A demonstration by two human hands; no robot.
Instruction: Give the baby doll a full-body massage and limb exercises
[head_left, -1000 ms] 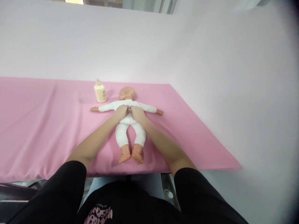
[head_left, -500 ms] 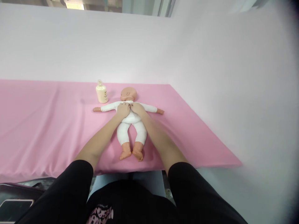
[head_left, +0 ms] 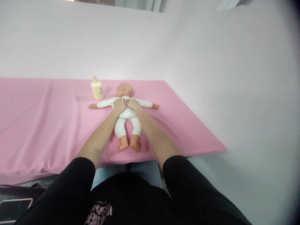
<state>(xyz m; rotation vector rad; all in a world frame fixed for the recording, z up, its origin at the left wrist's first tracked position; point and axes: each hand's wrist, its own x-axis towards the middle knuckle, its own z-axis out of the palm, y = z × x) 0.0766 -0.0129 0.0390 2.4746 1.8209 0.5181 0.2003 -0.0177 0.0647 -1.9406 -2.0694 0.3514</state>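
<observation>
Doll (head_left: 124, 113) in white lies face up near the far edge of the pink cloth (head_left: 47, 125), with the left hand (head_left: 119, 104) and right hand (head_left: 132, 103) flat on its chest, fingers laid together and gripping nothing. A wide sweep leftward could, I judge, tip the cream bottle (head_left: 97, 88) standing just beside its outstretched arm. Plain pale walls (head_left: 211, 47) close behind and right.

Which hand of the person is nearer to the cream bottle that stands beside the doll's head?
Left. The left hand rests on the doll's chest, on the side toward the bottle. The right hand lies on the chest too, on the far side from the bottle.
</observation>
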